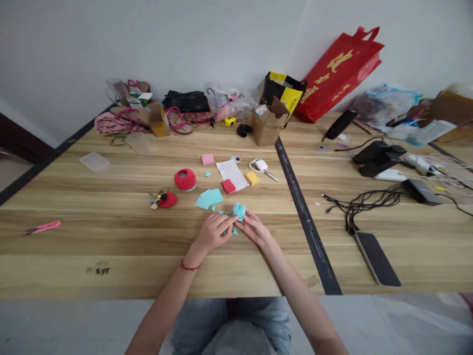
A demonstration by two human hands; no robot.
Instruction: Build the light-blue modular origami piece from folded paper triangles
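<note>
Between my fingertips is a small light-blue cluster of folded paper pieces (239, 209), set side by side in a fan. My right hand (254, 228) grips it from the right with thumb and fingers. From the left, my left hand (213, 230) reaches its index finger to the cluster's lower edge; the other fingers are curled, and what lies beneath them is hidden. Small blue paper triangles (235, 231) lie around my hands. Light-blue paper sheets (210, 198) are spread just beyond my left hand. Farther left stands a round red folded-paper vase (185, 179) with a blue base.
Pink (207, 159), red (228, 186) and yellow paper pads (252, 178) surround a printed sheet (229, 172). Scissors (271, 175) lie to their right, pink snips (43, 228) far left. Cables (365, 202) and a power bank (377, 259) are right of the black strip (306, 217).
</note>
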